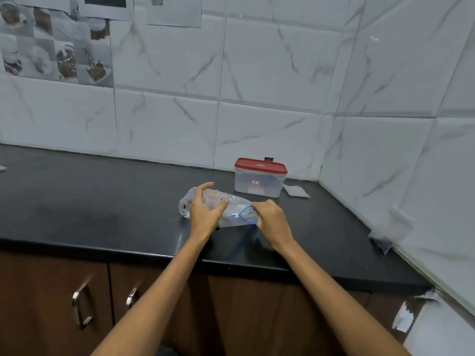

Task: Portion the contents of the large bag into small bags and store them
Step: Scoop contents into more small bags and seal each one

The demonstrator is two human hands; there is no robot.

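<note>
A clear plastic zip bag [232,210] with a blue seal edge lies on its side on the black counter [102,201]. My left hand [205,210] curls over the bag's middle and grips it, thumb and fingers spread around it. At the bag's blue-rimmed mouth, my right hand [270,218] pinches the edge. What is inside the bag is too faint to tell. A clear storage box with a red lid [259,179], shut, stands just behind the bag near the wall corner.
A small flat plastic bag [295,190] lies right of the box. Marble-patterned tile walls close the back and right side. Wooden cabinet doors with metal handles [81,307] sit below the counter's front edge. Torn paper [385,242] hangs at the right wall.
</note>
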